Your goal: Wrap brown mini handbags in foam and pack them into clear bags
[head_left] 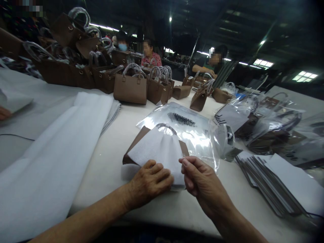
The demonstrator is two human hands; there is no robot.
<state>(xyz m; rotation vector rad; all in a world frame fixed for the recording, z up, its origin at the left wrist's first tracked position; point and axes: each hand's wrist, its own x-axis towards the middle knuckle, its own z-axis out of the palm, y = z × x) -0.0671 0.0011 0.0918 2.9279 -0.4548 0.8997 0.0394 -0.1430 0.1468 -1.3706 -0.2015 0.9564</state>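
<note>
A brown handbag (136,143) stands in front of me, its front mostly covered by a white foam sheet (157,148). The bag's wrapped handle (165,128) sticks up above the sheet. My left hand (152,179) lies on the lower front of the sheet, fingers curled and pressing it against the bag. At the bag's right edge is my right hand (202,182), thumb and forefinger pinched together. Whatever lies between those fingertips is too small to make out. Just behind the bag, clear plastic bags (187,131) with black print lie flat.
Long white foam sheets (63,152) cover the left of the table. Brown handbags (130,88) stand in rows at the back. On the right are plastic-bagged handbags (273,128) and a stack of white-and-grey sheets (278,182). Co-workers (152,57) sit beyond; another person's hand (4,113) shows far left.
</note>
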